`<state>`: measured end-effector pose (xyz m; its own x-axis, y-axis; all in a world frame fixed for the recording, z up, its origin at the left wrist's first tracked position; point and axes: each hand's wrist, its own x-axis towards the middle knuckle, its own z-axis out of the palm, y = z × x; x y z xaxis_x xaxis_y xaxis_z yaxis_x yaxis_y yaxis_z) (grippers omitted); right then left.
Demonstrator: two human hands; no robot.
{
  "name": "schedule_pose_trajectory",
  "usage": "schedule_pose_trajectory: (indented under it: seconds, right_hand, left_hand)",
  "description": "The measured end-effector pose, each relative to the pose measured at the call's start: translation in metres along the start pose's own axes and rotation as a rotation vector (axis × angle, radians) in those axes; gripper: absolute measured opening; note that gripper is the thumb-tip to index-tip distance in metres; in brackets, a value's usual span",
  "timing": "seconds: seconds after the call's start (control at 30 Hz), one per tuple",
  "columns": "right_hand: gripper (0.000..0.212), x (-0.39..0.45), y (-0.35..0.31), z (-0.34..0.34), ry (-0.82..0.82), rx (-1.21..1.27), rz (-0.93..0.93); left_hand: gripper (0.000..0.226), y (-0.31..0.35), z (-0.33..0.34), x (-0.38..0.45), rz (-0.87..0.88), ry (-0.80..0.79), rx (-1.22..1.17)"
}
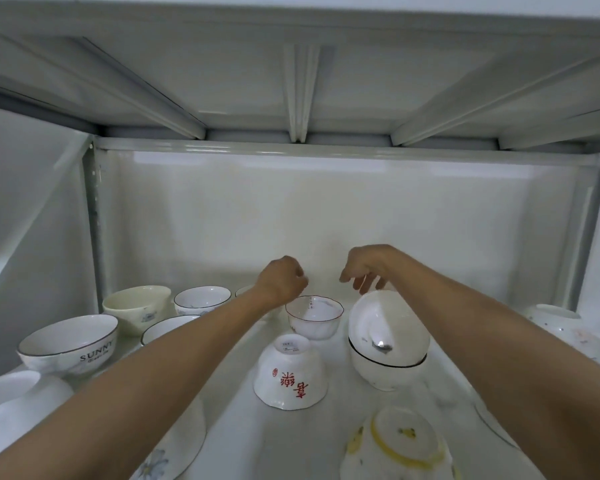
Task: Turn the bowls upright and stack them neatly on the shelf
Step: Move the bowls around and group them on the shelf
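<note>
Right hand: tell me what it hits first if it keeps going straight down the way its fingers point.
The right hand has its fingers curled downward over the tilted white bowl resting in the black-rimmed bowl. It would most likely meet that tilted bowl's upper rim first, though depth is hard to judge.

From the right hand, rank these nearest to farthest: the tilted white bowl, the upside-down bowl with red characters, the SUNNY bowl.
1. Tilted white bowl, directly below the right hand, atop a black-rimmed bowl.
2. Upside-down white bowl with red characters, centre, nearer the camera.
3. White SUNNY bowl, far left, upright.
</note>
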<state>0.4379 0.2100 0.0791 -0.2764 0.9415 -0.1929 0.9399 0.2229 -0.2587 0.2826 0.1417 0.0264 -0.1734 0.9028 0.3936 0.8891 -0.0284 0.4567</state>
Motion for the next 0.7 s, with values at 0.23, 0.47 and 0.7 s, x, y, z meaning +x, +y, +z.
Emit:
schedule_pose_trajectory:
  seconds: [0.23,0.47,0.7]
  right_hand:
    - [0.054,-0.041,0.051,-0.033,-0.104,0.197,-0.064]
    - [0.059,-0.061,0.087,-0.018,-0.174,0.196,-0.01]
    - [0.041,-0.062,0.095,-0.003,-0.132,0.22,0.038]
  left_hand:
    - [0.052,0.043,0.002,-0.014,0.073,-0.458,-0.369]
    - [0.055,0.056,0.027,-0.02,0.056,-0.64,-0.206]
    - [0.029,0.064,0.037,-0.024,0.034,-0.588,-0.135]
